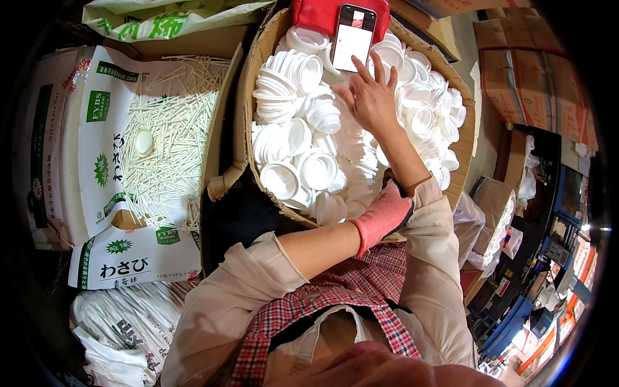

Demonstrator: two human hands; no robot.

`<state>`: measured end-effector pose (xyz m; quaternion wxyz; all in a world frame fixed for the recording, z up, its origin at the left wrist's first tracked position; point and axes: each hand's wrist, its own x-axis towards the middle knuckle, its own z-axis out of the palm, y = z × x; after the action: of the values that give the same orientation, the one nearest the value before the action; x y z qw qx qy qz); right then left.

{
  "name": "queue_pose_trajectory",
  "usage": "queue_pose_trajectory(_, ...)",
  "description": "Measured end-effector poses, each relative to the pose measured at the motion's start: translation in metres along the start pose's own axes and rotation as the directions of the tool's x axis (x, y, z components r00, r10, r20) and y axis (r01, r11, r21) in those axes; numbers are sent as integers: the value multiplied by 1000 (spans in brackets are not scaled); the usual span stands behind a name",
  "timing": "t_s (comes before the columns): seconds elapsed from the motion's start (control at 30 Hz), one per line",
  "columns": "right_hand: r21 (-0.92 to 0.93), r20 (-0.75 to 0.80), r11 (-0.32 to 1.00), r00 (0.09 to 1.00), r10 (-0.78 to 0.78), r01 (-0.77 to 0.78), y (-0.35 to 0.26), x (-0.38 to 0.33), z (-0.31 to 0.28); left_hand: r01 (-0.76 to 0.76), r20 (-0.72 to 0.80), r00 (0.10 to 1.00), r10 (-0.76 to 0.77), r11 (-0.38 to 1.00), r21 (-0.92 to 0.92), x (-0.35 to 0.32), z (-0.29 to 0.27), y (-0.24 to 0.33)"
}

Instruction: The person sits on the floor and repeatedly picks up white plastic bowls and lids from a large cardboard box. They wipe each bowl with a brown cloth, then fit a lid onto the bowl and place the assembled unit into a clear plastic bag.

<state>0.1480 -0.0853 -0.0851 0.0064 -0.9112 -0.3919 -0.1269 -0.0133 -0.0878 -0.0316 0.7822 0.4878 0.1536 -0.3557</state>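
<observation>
My right hand (pixel 373 97), bare, reaches over a cardboard box (pixel 247 106) full of white plastic lids or shallow cups (pixel 317 166). Its fingers are spread, with the fingertips at the lower edge of a smartphone (pixel 354 42) whose screen is lit. The phone leans on a red pouch or bag (pixel 313 14) at the box's far side. Under my right forearm, at the rolled sleeve, is my left hand (pixel 385 218) in a pink glove with dark parts. Its fingers are mostly hidden there, so their grip does not show.
To the left, a second carton lined with white printed sheeting (pixel 106 151) holds many thin white sticks (pixel 171 142) and one round white lid (pixel 144 142). A white woven sack (pixel 132 322) lies nearer me. Stacked brown cartons (pixel 532 87) and plastic-wrapped goods (pixel 493 216) stand on the right.
</observation>
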Motion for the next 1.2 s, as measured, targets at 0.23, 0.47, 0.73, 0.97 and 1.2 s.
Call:
queue_pose_trajectory(0.23,-49,-58,998,998,-38,35,6,11,1,-53,-100,994,52,999,-13,5,4,-4)
queue_pose_trajectory(0.47,-60,-21,998,1000,-11,10,11,17,2,-129,-139,982,128,992,-1,11,6,-7)
queue_pose_trajectory(0.73,-41,-4,999,1000,0,0,13,19,3,-92,-5,996,92,993,-73,13,0,-3)
queue_pose_trajectory(0.97,29,-57,1000,998,3,-1,9,14,-8,-81,-17,996,83,991,103,2,3,1)
queue_pose_trajectory(1.2,365,-94,931,995,42,-5,-13,-22,-56,-310,336,826,454,-133,942,-43,10,-21)
